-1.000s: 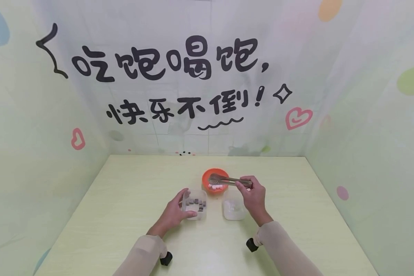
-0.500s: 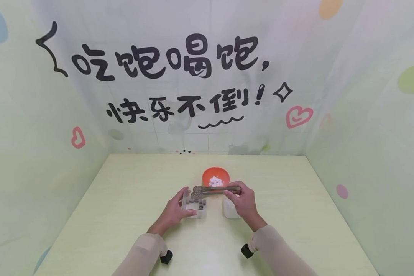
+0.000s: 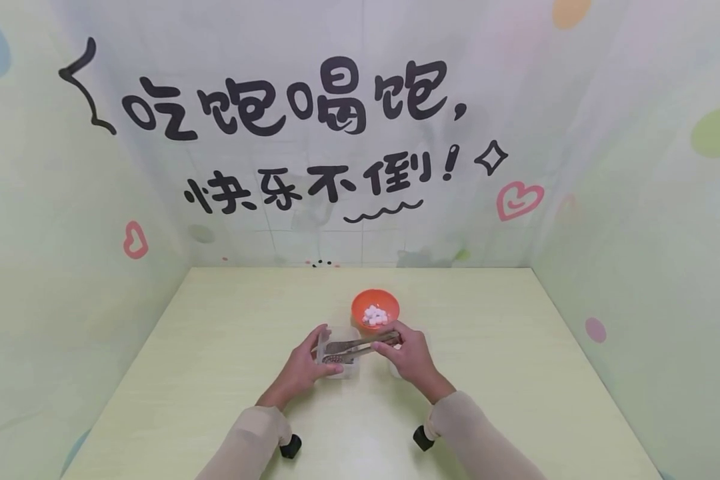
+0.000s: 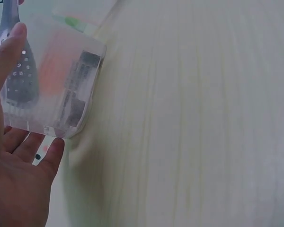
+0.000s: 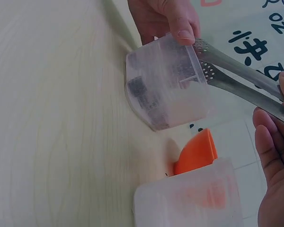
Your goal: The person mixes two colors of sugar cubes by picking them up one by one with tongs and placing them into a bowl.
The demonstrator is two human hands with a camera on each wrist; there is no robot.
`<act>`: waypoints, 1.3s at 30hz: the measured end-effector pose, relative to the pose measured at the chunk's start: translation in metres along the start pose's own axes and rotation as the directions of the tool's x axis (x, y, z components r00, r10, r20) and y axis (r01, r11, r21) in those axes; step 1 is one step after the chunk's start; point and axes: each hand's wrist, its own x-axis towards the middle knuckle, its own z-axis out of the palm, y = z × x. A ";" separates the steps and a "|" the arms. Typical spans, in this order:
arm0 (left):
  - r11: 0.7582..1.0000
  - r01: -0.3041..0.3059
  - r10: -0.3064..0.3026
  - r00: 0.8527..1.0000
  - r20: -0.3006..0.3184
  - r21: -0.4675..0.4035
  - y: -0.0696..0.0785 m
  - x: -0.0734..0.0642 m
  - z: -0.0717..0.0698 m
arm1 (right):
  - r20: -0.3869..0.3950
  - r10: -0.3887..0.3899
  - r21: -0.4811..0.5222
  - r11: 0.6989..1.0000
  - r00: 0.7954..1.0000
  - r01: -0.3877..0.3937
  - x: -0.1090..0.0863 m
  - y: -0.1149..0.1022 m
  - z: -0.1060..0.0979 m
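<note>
My left hand (image 3: 300, 367) grips a clear plastic container (image 3: 349, 374) from its left side, thumb over the near rim. Dark cubes (image 5: 141, 92) show through its wall in the right wrist view. My right hand (image 3: 415, 359) holds metal tongs (image 3: 360, 342) whose perforated ends reach into the mouth of that container. The two tong arms stand apart; whether a cube is between their ends I cannot tell. Behind the containers sits an orange bowl (image 3: 358, 307) with several pinkish-white cubes (image 3: 375, 314) in it.
A second translucent container (image 5: 189, 201) stands on the table to the right, mostly covered by my right hand in the head view. Printed walls (image 3: 360, 247) enclose the pale table (image 3: 246, 300) at the back and on both sides.
The tongs have moved from over the orange bowl left and nearer, into the left container. My right hand has travelled with them. My left hand keeps its hold on the container.
</note>
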 end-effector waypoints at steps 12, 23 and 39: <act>1.000 0.003 -0.003 1.000 0.002 0.015 0.002 0.000 0.000 | 0.053 0.057 -0.062 0.997 0.997 -0.054 0.004 -0.001 0.003; 0.999 0.025 -0.025 1.000 -0.004 0.030 0.005 0.001 -0.001 | 0.218 0.152 -0.117 0.985 0.964 -0.129 0.013 -0.005 -0.002; 0.998 0.049 -0.049 0.999 -0.008 0.028 0.005 0.000 0.000 | 0.359 0.218 -0.172 0.971 0.907 -0.165 0.026 -0.008 -0.005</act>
